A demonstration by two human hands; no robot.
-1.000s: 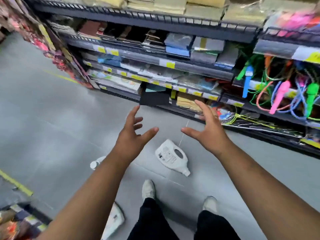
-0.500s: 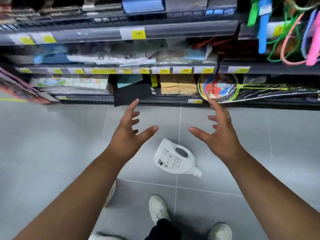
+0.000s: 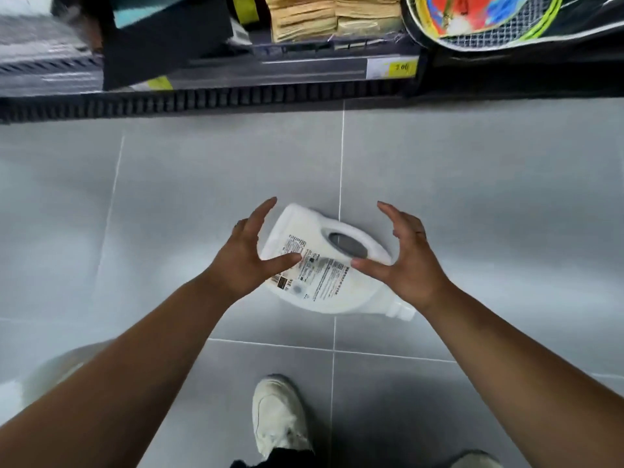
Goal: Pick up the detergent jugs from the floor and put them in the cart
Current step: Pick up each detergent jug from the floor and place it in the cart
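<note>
A white detergent jug [image 3: 332, 265] lies on its side on the grey tiled floor, cap toward the lower right, printed label and grey handle hole facing up. My left hand [image 3: 248, 256] hovers over its left end, fingers spread, thumb across the label. Over the jug's neck end my right hand [image 3: 403, 260] is spread the same way, thumb reaching in. Neither hand grips the jug. A blurred pale shape [image 3: 50, 369] at the lower left, partly behind my left forearm, may be another jug. No cart is in view.
The bottom store shelf [image 3: 236, 96] runs along the top, holding yellow cloth stacks [image 3: 334, 15], a dark package [image 3: 162, 38] and netted rackets [image 3: 489, 18]. My white shoes [image 3: 278, 417] stand on the tiles just below the jug.
The view has dropped much closer to the floor. Both hands have come down from above the jug to either side of it, and the upper shelves have left the frame.
</note>
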